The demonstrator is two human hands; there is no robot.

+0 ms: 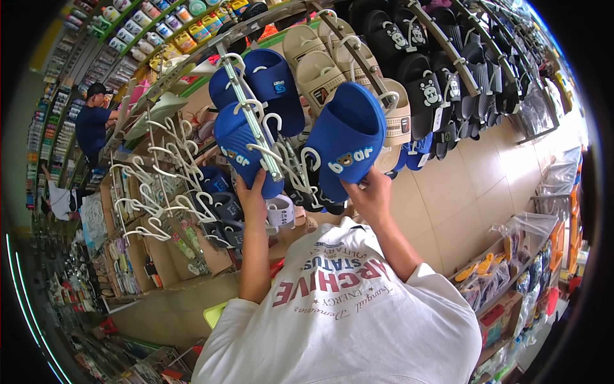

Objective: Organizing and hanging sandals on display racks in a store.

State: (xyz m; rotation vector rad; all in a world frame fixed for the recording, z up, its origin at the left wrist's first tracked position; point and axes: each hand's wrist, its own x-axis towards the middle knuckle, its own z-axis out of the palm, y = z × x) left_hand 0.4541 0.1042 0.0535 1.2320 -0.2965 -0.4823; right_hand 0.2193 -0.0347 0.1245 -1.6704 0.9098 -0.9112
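My left hand [253, 194] grips the toe end of a blue rubber slide sandal [233, 129] with raised lettering, which lies partly behind a metal display arm [252, 117] carrying white plastic hooks. In my right hand [371, 194] is the matching blue slide [352, 129], held at its lower end beside a free white hook [311, 158]. Another blue slide [276, 89] hangs behind the metal arm, above the left-hand one. Beige slides [319, 79] hang between and behind the two blue ones. Whether the left-hand slide is on a hook cannot be told.
Black slides [424, 91] hang at the upper right. Many white hooks [168, 192] stick out from rods at the left, above cardboard boxes [177, 259]. A person in dark clothes [91, 125] stands by bottle shelves. Bagged goods [484, 278] line a rack at the lower right.
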